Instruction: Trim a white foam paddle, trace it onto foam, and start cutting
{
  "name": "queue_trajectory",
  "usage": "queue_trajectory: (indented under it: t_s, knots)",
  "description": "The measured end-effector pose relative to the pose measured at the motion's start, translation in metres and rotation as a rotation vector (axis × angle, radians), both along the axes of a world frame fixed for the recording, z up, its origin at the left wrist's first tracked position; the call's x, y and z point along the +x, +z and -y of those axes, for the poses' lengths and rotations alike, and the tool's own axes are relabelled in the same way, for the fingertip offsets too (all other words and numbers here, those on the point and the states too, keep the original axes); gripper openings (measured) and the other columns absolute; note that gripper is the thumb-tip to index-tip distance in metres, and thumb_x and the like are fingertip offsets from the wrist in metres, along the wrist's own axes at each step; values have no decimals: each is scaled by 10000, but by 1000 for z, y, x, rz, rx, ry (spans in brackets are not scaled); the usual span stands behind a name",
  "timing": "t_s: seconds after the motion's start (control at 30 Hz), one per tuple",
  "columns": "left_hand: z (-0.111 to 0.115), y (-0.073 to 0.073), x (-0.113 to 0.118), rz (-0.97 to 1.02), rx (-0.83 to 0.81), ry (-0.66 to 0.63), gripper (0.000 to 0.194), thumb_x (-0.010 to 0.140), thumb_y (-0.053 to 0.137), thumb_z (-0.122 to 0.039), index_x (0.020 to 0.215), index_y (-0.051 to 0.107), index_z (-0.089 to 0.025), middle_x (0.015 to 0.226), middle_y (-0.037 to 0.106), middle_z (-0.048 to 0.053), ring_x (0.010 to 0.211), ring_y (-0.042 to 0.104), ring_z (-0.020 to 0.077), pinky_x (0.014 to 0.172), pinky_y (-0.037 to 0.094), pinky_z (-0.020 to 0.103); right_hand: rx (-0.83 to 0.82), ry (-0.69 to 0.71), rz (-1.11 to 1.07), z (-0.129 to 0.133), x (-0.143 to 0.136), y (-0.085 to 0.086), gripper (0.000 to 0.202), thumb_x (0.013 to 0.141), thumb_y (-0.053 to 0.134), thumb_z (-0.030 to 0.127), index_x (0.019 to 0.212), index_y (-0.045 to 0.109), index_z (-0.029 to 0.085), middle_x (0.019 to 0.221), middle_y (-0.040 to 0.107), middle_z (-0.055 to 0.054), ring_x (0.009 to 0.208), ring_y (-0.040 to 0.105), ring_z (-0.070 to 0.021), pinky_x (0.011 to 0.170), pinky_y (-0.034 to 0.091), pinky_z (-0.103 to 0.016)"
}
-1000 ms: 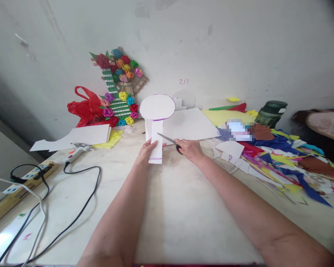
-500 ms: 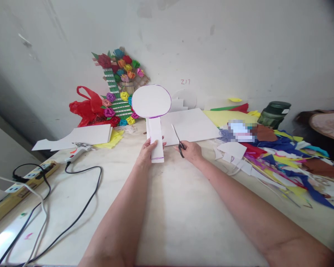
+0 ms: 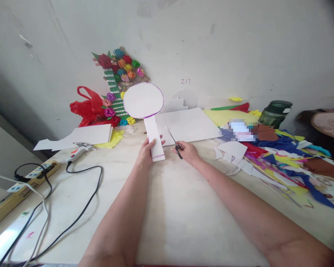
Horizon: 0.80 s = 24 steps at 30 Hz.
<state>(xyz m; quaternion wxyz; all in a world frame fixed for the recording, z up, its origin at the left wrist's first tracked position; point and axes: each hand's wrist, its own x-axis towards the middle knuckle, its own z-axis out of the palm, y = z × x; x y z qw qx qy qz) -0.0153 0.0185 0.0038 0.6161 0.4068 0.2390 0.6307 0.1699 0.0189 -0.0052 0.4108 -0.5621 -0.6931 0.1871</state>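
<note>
So the left hand (image 3: pixel 146 150) is pinching the stem of a white paddle-shaped cutout (image 3: pixel 143 100), thumb on the front, a few fingertips poking out past the right edge. The cutout is held up over the middle of the table (image 3: pixel 183 207), tilted so its oval head leans left. Purple marker runs around the oval's edge, and there's another purple line across the stem near its bottom end.

Right hand (image 3: pixel 188 152) is wrapped around the black handles of the scissors (image 3: pixel 177 147), tips pointing up and left, near the stem but apart from it.

Room-wise, the easy space is the tabletop between the forearms, all the way down to the near edge. Behind the hands is a big white board (image 3: pixel 189 126), its front edge close to both. On the right, a heap of colored scraps (image 3: pixel 297 163) crowds the table. On the left you've got a power strip (image 3: pixel 36 180) and a black cord (image 3: pixel 91 196) looping in toward the left forearm.

Writing: something in red on the wall (image 3: pixel 211 48), either "217" or "Z17", honestly can't tell which. The green bottle (image 3: pixel 275 114) has a pale label, too small to read.
</note>
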Motion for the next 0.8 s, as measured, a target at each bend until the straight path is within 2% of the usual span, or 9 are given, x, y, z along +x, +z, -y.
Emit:
queue_trajectory:
  t_s: [0.13,0.3,0.43,0.6,0.8]
  knots:
    - [-1,0,-1,31,2,-28,465,722,584,-226,1163,441,-189,1132,568,131,896,605,244,750,499,382,-48,9,29,7,-2,6,373,592,623,439,926,604,275,803,664,23,761,595,-159,664,429,-253]
    - [-1,0,-1,48,9,-34,443,729,572,-214,1151,438,-182,1074,599,127,842,620,230,725,507,372,-51,83,17,6,-4,3,454,538,669,421,955,592,258,799,658,13,744,590,-165,654,442,-264]
    - [-1,-1,-1,34,20,-41,456,735,571,-222,1166,424,-189,1097,587,134,842,620,228,742,502,385,-78,141,-186,1,-6,0,411,530,675,316,916,595,199,717,638,7,651,579,-143,600,450,-253]
    - [0,0,1,21,4,-34,451,732,582,-230,1160,441,-203,1141,565,120,890,605,238,757,498,395,-265,228,-517,10,-13,10,433,524,679,299,914,582,138,532,550,50,425,505,-99,477,425,-244]
    - [0,1,4,-16,-27,-18,380,734,585,-261,1095,508,-173,1247,483,114,914,590,230,731,515,374,-300,264,-683,19,-21,18,473,513,691,245,957,563,143,542,561,56,449,511,-84,491,425,-227]
